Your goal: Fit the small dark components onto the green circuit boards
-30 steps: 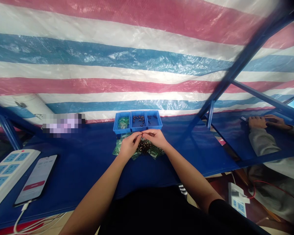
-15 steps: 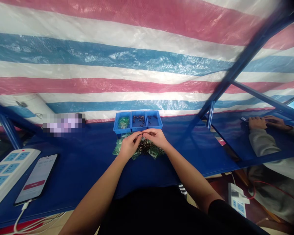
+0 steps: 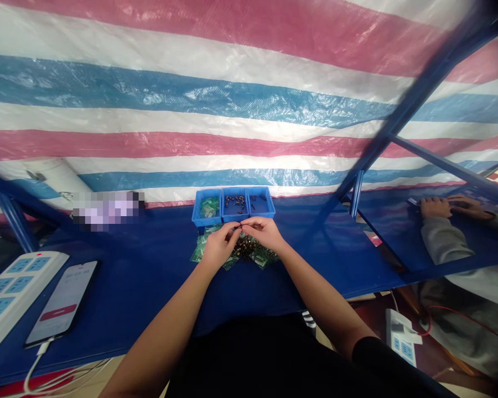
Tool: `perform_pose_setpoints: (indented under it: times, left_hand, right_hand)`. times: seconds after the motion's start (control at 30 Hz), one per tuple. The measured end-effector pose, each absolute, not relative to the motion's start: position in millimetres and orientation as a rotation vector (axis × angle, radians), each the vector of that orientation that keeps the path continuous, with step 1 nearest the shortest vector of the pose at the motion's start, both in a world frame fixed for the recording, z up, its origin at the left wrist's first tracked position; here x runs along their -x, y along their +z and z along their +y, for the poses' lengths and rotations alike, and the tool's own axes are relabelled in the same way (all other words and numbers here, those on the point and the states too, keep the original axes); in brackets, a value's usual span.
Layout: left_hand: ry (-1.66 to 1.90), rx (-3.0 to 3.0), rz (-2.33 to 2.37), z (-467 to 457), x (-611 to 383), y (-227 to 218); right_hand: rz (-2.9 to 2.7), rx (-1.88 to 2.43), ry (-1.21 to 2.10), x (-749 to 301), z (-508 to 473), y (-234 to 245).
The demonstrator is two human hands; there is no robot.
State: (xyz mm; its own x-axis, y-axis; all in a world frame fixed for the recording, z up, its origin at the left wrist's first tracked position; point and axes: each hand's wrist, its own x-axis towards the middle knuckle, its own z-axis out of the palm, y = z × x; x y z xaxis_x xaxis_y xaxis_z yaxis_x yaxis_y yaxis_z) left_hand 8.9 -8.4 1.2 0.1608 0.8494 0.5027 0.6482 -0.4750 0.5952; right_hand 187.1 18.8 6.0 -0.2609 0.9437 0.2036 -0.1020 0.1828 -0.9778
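My left hand [image 3: 219, 246] and my right hand [image 3: 264, 233] meet fingertip to fingertip over a pile of small dark metal parts [image 3: 244, 249] lying among green plastic bags [image 3: 261, 258] on the blue table [image 3: 149, 276]. Both hands pinch one tiny dark part [image 3: 238, 227] between them. Just behind the hands stands a blue tray with three compartments [image 3: 233, 205]: green bags in its left one, dark parts in the middle and right ones.
A white power strip [image 3: 8, 293] and a phone [image 3: 62, 303] on a cable lie at the left. Another person's hands [image 3: 448, 207] rest on the neighbouring table at the right. A striped tarp hangs behind; blue frame bars [image 3: 402, 110] cross the right side.
My hands stay together over the pile, with only slight finger motion. The screen at the far right edge now shows a different picture.
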Motion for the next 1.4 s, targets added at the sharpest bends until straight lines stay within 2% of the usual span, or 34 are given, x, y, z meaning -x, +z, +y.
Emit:
perform_pose_setpoints:
  times: [0.5,0.67,0.9,1.4]
  left_hand:
    - [1.093,-2.316,1.366,-9,-8,6]
    - [1.011,-2.385,1.336,-7,-7,4]
    - [1.086,-2.329,1.425,-7,-6,4]
    - [1.12,-2.198,1.345,-9,-9,6]
  right_hand:
    - [-1.546,0.825,1.322,-188,15,13]
    - [-1.587,0.827,1.226,-189,15,13]
    - [-1.535,0.854,1.17,-185,18,3]
    - [-1.627,0.894,1.04,-186,11,13]
